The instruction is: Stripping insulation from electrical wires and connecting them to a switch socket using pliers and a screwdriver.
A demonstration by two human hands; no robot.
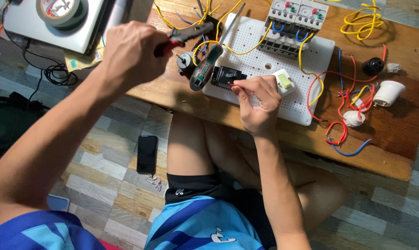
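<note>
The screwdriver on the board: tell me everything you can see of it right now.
The screwdriver has a thick dark green and black handle with a red patch, seemingly rubbery plastic, and a slim metal shaft. It lies tilted, handle toward the person at the edge of the white perforated board, shaft pointing up and away under yellow wires. Neither hand holds it: the left hand grips red-handled pliers, and the right hand pinches a red wire beside it.

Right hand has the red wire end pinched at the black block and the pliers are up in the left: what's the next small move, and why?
Probably bring the pliers in the left hand down to the red wire. The right hand pinches that wire beside the black terminal block, while the pliers hover above the board, apart from it.
</note>
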